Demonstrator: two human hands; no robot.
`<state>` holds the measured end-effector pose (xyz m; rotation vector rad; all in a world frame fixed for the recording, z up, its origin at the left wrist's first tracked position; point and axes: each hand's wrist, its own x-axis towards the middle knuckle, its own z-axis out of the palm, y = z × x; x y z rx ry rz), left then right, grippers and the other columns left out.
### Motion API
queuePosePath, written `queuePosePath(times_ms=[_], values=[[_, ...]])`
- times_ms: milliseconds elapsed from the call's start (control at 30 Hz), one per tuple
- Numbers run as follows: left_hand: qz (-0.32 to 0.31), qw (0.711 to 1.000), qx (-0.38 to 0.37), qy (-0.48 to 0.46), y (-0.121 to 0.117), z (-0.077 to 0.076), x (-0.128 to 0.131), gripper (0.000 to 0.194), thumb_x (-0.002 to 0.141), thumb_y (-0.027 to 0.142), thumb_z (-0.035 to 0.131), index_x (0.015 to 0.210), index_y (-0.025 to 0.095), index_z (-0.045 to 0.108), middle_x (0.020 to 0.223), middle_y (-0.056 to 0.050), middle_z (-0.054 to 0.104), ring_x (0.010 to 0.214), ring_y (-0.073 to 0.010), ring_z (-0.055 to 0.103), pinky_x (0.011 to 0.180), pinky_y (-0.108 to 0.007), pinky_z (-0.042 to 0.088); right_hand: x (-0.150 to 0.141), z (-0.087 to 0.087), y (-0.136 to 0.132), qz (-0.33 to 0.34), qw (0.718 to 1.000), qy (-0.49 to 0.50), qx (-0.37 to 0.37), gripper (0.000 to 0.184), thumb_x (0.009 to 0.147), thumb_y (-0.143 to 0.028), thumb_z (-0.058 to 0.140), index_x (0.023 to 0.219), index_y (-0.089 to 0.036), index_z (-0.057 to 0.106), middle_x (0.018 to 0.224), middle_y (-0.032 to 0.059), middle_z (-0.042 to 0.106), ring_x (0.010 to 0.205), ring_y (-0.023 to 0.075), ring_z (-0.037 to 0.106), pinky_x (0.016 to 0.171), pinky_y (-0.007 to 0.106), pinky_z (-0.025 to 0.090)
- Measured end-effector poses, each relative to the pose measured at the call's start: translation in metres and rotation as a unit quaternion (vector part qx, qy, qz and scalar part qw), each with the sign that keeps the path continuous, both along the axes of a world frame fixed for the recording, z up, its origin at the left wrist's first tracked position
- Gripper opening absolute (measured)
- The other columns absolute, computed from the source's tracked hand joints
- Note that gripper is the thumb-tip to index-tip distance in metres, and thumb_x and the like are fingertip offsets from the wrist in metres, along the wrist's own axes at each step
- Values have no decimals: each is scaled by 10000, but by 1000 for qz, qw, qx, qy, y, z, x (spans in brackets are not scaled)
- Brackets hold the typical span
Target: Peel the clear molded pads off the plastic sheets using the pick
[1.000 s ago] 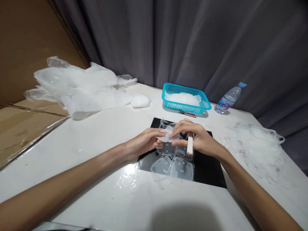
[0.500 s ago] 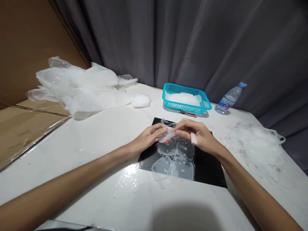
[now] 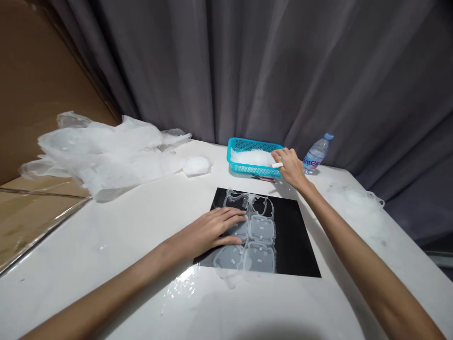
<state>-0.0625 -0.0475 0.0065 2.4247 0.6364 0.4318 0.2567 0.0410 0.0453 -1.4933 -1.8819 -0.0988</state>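
My left hand [image 3: 222, 225] lies flat with its fingers spread over the translucent molded sheet [image 3: 261, 257]. That sheet has several rounded panels and rests on a black board [image 3: 295, 245]; its two far sections show only outlines with open middles. My right hand [image 3: 290, 166] is at the right end of the turquoise basket [image 3: 246, 169], fingers bent, with a short white stick [image 3: 277, 165] held in it. Whether its fingertips also hold a thin translucent piece is hidden. White translucent pieces [image 3: 253, 157] are heaped inside the basket.
A pinkish-handled tool [image 3: 264, 179] lies before the basket. A water bottle [image 3: 315, 155] stands right of it. Translucent scraps [image 3: 354, 212] are piled at right. Plastic bags [image 3: 106, 153] and a white bundle [image 3: 197, 165] lie at left, near cardboard [image 3: 42, 198].
Both hands held a translucent piece above the board. My right hand has moved away to the basket, keeping the white stick. My left hand has let go and come down flat on the sheet.
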Motion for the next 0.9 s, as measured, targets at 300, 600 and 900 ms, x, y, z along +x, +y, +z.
queuePosePath(times_ms=[300, 600, 900], values=[[-1, 994, 95, 55, 11, 3, -20, 471, 1052, 486, 569, 1498, 332, 569, 1545, -36, 597, 1504, -307, 454, 1197, -474, 415, -14, -44, -132, 120, 980, -69, -144, 316, 1053, -511, 542, 1203, -250, 641, 1018, 71, 688, 966, 255, 648, 817, 365, 500], [35, 995, 92, 3, -16, 5, 27, 392, 1092, 471, 490, 1428, 275, 540, 1468, -65, 621, 1361, -256, 582, 1153, -408, 454, -27, -74, -127, 88, 992, -20, -86, 181, 1080, -268, 480, 912, -231, 536, 893, 52, 656, 818, 227, 620, 698, 332, 472], [5, 998, 51, 38, -5, -7, 46, 666, 983, 666, 577, 1499, 257, 479, 1623, -113, 480, 1455, -330, 508, 1185, -473, 427, -20, -58, -145, 50, 987, 155, -16, 541, 1119, -529, 157, 962, -235, 583, 960, 80, 620, 924, 246, 574, 900, 422, 476]])
